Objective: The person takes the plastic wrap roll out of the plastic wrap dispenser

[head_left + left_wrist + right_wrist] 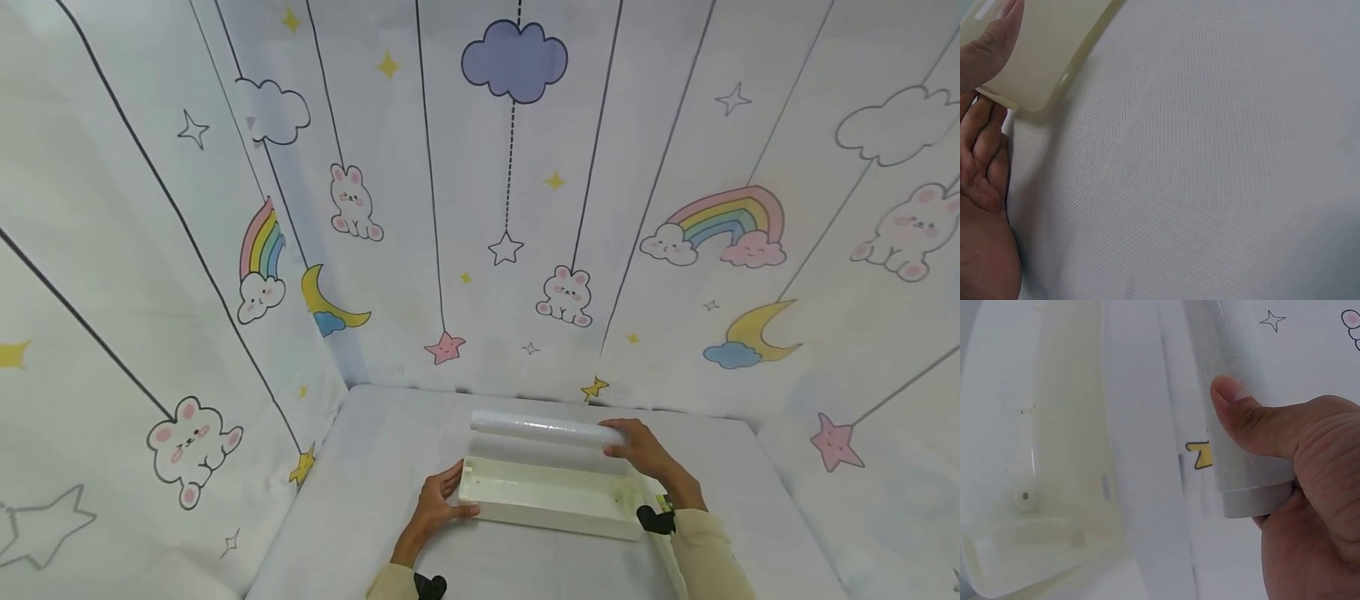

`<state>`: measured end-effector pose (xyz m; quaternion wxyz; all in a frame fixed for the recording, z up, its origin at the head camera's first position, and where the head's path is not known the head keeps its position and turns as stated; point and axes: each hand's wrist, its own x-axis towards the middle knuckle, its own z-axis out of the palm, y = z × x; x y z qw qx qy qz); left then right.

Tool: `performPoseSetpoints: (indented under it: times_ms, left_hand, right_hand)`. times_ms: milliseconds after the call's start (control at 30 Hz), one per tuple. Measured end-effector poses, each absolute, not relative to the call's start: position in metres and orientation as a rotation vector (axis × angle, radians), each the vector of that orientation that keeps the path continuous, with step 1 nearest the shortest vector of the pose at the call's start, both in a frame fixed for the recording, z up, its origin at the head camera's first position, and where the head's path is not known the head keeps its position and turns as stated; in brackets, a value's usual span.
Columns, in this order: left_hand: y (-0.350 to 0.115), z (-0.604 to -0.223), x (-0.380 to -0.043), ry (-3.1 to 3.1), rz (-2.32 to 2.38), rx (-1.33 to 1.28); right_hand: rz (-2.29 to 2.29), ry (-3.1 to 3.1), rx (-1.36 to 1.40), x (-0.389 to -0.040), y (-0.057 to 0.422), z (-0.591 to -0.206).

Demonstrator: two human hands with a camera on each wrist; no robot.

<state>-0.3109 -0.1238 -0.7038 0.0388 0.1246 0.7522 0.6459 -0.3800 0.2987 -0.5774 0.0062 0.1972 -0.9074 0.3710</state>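
A roll of clear plastic wrap (536, 428) is held at its right end by my right hand (647, 454), behind the long off-white plastic box (555, 521). In the right wrist view the thumb (1232, 394) presses on the roll's side and the other fingers are mostly hidden behind it. My left hand (438, 504) grips the box's left end, thumb at the front and fingers around the end. The left wrist view shows that thumb (991, 47) against the box wall (1047, 50). The box is open on top, its inside visible.
A long pale strip (666, 558) lies to the right of the box, partly hidden by my right forearm. Near it a small green patch (664, 502) shows. A white cloth (360, 467) covers the table, and printed white sheeting (480, 167) rises behind and at both sides.
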Motion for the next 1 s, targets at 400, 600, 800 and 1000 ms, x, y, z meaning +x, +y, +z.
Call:
performPoseSetpoints:
  times_ms: [400, 600, 800, 1000]
  left_hand:
    - [-0.125, -0.704, -0.311, 2.288, 1.993, 0.403]
    - [-0.125, -0.703, -0.309, 2.282, 2.004, 0.403]
    - [-0.124, -0.703, -0.309, 2.292, 1.991, 0.413]
    - [-0.124, -0.706, -0.31, 2.293, 2.006, 0.388]
  right_hand:
    - [1.141, -2.799, 0.639, -0.383, 0.301, -0.58]
    - [1.118, -2.791, 0.633, -0.383, 0.302, -0.592]
    - [1.177, -2.839, 0.569, -0.384, 0.3, -0.596]
    - [1.191, -2.851, 0.573, -0.385, 0.301, -0.6]
